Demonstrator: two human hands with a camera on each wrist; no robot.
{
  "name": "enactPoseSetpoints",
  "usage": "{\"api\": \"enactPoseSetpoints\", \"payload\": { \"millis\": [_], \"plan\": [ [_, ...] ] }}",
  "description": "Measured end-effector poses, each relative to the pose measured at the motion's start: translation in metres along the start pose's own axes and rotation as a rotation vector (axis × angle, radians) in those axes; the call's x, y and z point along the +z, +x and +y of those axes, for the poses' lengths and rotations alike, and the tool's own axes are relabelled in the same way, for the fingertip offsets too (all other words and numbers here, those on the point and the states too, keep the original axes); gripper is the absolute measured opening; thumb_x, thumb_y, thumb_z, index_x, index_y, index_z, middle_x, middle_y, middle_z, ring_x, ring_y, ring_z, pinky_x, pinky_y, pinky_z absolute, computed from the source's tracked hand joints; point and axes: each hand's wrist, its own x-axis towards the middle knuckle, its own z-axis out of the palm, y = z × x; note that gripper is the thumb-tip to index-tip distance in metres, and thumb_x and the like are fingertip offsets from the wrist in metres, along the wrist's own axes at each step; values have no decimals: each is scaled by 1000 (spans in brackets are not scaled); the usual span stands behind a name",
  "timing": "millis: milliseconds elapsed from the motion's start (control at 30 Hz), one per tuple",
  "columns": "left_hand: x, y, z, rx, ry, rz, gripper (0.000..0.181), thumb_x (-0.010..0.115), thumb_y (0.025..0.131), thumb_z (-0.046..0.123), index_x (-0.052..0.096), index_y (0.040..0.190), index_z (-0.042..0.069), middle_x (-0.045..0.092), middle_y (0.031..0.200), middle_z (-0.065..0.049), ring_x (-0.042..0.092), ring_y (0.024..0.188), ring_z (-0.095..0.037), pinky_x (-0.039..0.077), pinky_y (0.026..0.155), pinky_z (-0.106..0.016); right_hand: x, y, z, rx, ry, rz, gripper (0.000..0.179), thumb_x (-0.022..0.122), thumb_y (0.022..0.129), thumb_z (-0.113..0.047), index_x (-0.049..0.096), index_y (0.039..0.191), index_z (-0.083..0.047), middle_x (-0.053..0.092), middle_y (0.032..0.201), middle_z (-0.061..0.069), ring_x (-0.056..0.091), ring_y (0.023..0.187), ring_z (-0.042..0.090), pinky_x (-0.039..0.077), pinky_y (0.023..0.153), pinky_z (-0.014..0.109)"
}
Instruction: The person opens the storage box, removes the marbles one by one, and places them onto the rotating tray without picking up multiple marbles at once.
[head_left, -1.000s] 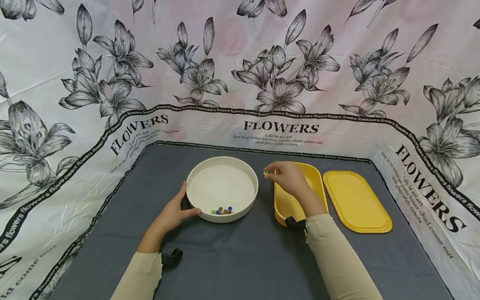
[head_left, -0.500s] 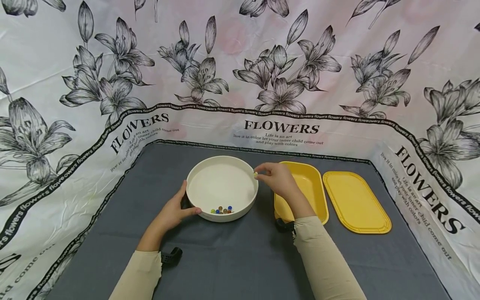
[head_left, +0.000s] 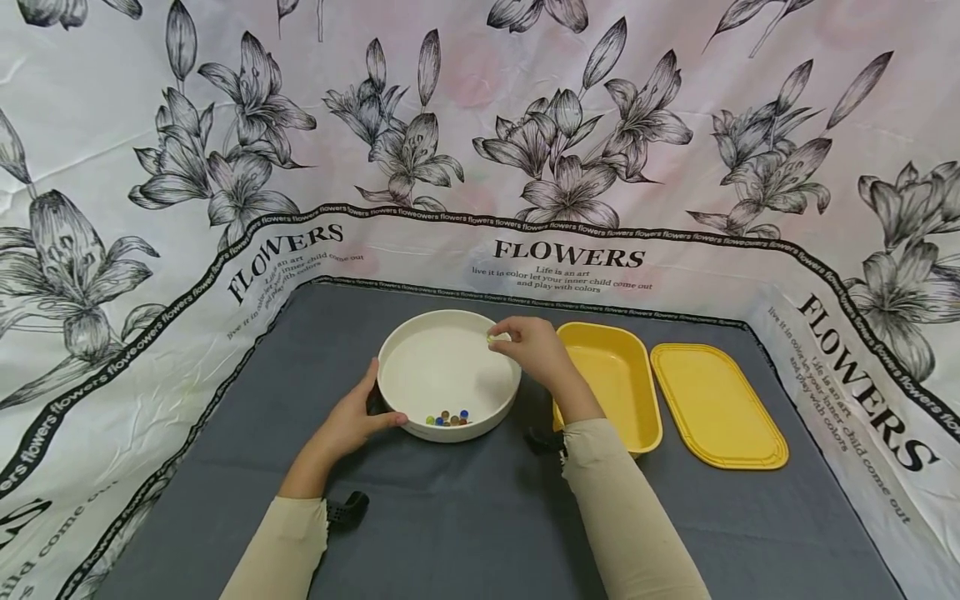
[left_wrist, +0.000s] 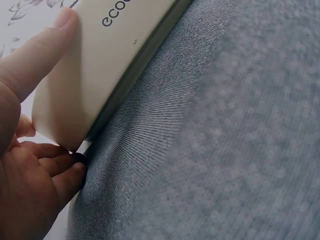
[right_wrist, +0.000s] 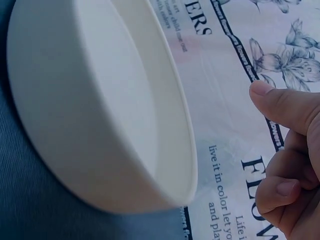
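Note:
A round cream bowl [head_left: 442,362] stands tilted toward the person, with several glass marbles [head_left: 452,420] gathered at its near side. My left hand [head_left: 348,425] grips the bowl at its left, thumb on the outer wall near the rim; in the left wrist view the fingers [left_wrist: 65,172] bend at its lower edge. My right hand [head_left: 536,350] pinches a yellow-green marble [head_left: 491,338] between thumb and forefinger, over the bowl's right side. In the right wrist view the hand is beside the bowl's rim, and that marble is hidden.
To the right of the bowl is an open yellow plastic box [head_left: 637,400], partly covered by the right forearm. Its matching yellow lid [head_left: 720,408] lies flat farther right. Grey cloth [head_left: 450,525] covers the table; flower-printed fabric [head_left: 420,242] rises behind.
My right hand has moved left from over the yellow box to above the bowl's right side, carrying the yellow-green marble. My left hand keeps its grip on the bowl.

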Motion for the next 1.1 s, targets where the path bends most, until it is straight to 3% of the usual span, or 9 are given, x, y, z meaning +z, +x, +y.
{"api": "enactPoseSetpoints", "payload": {
  "millis": [467,700,1100],
  "plan": [
    [-1,0,2,-8,0,0,126,84,83,48,-8,165,21,2,172,-7,9,158,-32,17,124,-61,24,27,-9,24,96,-115,17,78,93,-26,79,110,-22,51,67,5,43,58,21,38,54,31],
    [-1,1,2,-2,-19,-8,129,85,81,50,-7,166,20,3,172,-7,10,158,-32,17,124,-60,33,35,-8,31,59,-178,18,77,94,-24,79,112,-20,53,71,6,44,64,21,39,56,32],
    [-2,0,3,-5,-10,1,129,85,81,51,-6,166,18,4,172,-9,10,158,-33,17,124,-60,47,44,-12,12,36,-215,19,78,93,-23,80,111,-18,54,75,6,45,68,20,38,57,30]
  ]
}}
